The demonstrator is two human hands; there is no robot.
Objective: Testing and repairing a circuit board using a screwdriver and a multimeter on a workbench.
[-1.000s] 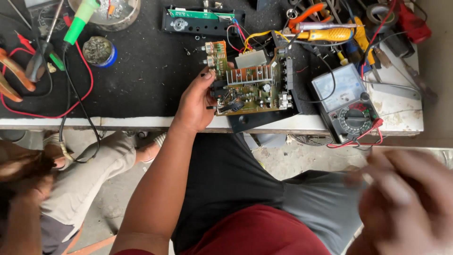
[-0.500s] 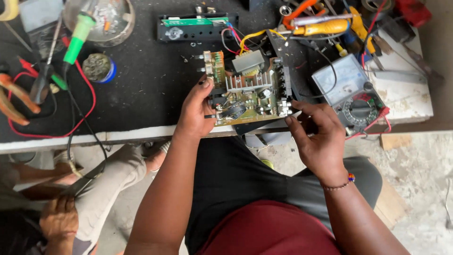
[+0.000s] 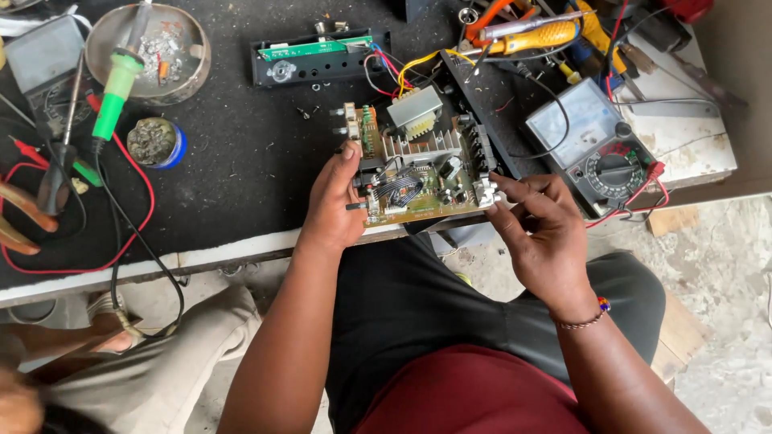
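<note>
R hand (image 3: 540, 233) has moved up since half a sec ago; its fingertips now pinch the board (image 3: 418, 173) at its right edge. L hand (image 3: 334, 201) still grips the board's left edge, thumb on top, fingers curled under. Board sits between both hands, at the bench (image 3: 241, 161) edge, meter (image 3: 599, 153) just right of it.
</note>
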